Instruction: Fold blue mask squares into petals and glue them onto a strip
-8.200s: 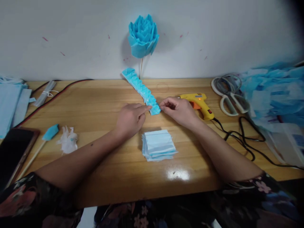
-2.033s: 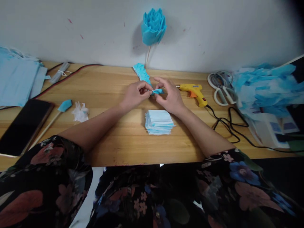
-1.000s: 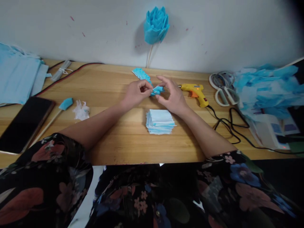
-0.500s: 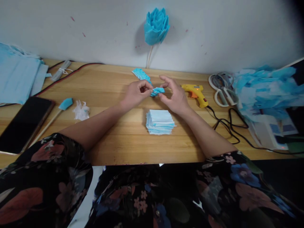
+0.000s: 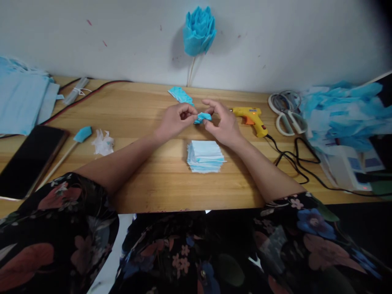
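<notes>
Between my two hands is a small folded piece of blue mask fabric (image 5: pixel 203 117). My left hand (image 5: pixel 177 121) pinches its left end between thumb and forefinger. My right hand (image 5: pixel 224 124) grips its right end with thumb and fingertips. Just beyond my fingers lies a flat strip of blue pleated pieces (image 5: pixel 180 95), its near end partly hidden by my left hand. Closer to me, below the hands, sits a stack of cut pale-blue mask pieces (image 5: pixel 206 156).
A yellow glue gun (image 5: pixel 252 118) lies right of my hands, its cord running right. Scissors (image 5: pixel 290 122) and blue scraps (image 5: pixel 343 114) are farther right. Behind stands a blue fabric flower (image 5: pixel 199 32). Leftward are a phone (image 5: pixel 30 159), a blue-tipped stick (image 5: pixel 83 133) and masks (image 5: pixel 21 98).
My right fingers have closed in a little on the folded blue fabric, whose shape has shifted slightly. The whole view has moved a touch; the other things on the table stay put.
</notes>
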Motion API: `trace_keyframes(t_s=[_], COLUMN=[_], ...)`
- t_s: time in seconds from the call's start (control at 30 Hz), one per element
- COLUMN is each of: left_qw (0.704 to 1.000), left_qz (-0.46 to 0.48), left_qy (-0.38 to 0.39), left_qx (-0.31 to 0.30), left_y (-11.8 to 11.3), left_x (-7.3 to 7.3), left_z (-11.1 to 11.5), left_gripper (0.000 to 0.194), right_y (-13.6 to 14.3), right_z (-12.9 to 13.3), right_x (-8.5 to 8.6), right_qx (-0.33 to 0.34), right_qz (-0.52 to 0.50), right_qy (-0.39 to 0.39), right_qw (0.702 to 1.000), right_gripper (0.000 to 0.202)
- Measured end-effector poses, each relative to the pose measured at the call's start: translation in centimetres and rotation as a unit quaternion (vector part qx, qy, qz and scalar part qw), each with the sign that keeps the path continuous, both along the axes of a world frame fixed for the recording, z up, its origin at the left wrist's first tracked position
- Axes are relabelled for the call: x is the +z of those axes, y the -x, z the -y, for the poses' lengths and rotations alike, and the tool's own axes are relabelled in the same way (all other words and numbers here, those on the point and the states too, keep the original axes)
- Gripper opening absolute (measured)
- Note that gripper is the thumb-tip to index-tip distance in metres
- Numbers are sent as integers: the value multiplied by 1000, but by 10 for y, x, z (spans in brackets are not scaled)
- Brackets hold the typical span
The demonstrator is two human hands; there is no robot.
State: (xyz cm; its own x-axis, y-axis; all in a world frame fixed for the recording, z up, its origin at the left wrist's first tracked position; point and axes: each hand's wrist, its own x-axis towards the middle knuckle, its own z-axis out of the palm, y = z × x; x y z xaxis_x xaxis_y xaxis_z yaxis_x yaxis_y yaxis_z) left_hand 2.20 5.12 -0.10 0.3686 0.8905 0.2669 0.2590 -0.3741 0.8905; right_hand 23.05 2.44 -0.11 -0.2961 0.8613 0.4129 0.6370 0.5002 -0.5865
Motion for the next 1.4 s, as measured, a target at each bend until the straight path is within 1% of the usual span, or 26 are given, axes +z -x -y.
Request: trace_keyframes(t_s=[0.27, 0.37, 0.57, 0.77, 1.0, 1.23, 1.4], left_qw=[1000, 1000, 1000, 1000, 1000, 1000, 999], left_qz=[0, 5, -3, -15, -18, -27, -43], left_qy=[7, 13, 4, -6, 1, 0, -1], left_qx=[7, 12, 9, -1, 0, -11, -15], left_y=[0, 0, -1, -1, -1, -2, -1], left_x=[2, 2, 0, -1, 2, 2, 2], left_z=[0, 0, 0, 0, 2, 2, 2], left_gripper=[6, 7, 5, 8, 6, 8, 8], right_y=[0, -2, 1, 4, 5, 8, 10], right_z=[-1, 0, 0, -2, -4, -3, -2], right_x=[2, 3, 1, -5, -7, -7, -8], right_qx=[24, 38, 15, 18, 25, 3, 1], right_qz=[20, 20, 19, 27, 45, 56, 54], right_qy=[-1, -10, -40, -63, -65, -58, -48], right_qw=[1000, 999, 999, 997, 997, 997, 997], right_gripper=[52, 55, 53, 52, 55, 54, 57])
